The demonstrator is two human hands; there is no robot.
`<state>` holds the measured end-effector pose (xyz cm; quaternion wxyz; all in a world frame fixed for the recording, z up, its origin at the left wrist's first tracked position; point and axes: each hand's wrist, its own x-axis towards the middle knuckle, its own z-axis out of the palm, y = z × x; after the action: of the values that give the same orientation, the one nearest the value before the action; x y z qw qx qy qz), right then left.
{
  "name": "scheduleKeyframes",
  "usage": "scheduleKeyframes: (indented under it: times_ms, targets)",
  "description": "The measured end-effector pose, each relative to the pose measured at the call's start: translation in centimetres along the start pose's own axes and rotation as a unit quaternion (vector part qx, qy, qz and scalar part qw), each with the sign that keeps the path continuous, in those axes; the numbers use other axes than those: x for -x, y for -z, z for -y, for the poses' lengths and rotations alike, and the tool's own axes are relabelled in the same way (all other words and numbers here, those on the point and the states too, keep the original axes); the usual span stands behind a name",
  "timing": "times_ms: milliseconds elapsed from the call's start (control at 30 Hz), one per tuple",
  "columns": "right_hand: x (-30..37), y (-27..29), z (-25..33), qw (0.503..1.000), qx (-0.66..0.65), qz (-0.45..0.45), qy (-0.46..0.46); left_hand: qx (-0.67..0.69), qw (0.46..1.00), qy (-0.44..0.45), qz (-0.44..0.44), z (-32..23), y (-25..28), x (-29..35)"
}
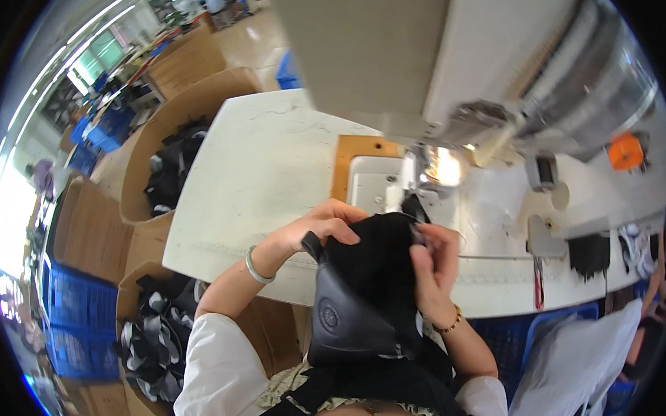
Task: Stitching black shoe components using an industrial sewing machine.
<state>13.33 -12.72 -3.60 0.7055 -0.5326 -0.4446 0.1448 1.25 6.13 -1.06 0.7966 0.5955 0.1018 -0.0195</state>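
A black fabric piece (376, 251) with a smooth dark grey panel (351, 313) hangs between my hands, close to my body at the front edge of the white sewing table (238, 174). The panel bears a round embossed emblem. My left hand (328, 226) is closed on the piece's upper left edge, thumb on top, next to a short black strap. On the upper right edge my right hand (438, 268) pinches the cloth between thumb and fingers. The piece's far tip reaches toward the lit needle area of the sewing machine (369, 53); whether it touches is unclear.
Cardboard boxes (138, 170) of black and grey pieces stand left of the table, near blue crates (83, 316). To the right lie red-handled snips (539, 284), black strips (589, 256) and an orange object (627, 152). White sheeting (575, 367) hangs at lower right.
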Motion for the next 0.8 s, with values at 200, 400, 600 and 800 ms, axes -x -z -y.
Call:
scheduleKeyframes:
  times_ms: [200, 400, 600, 800]
  targets:
    - [2.5, 4.7, -0.5, 0.952, -0.01, -0.266, 0.153, -0.176, 0.966, -0.054, -0.182, -1.6, 3.6, 8.0]
    - [4.5, 11.1, -1.2, 0.961, 0.059, -0.263, -0.058, 0.092, 0.724, -0.398, -0.556, 1.6, 16.1, 21.4]
    - [4.1, 14.0, -4.9, 0.908, 0.384, -0.166, 0.017, 0.072, 0.697, -0.172, -0.692, 5.7, 17.9, 21.9]
    - [3.3, 13.0, 0.1, 0.809, 0.579, -0.084, -0.049, -0.045, 0.428, -0.337, -0.837, 15.3, 15.0, 27.9]
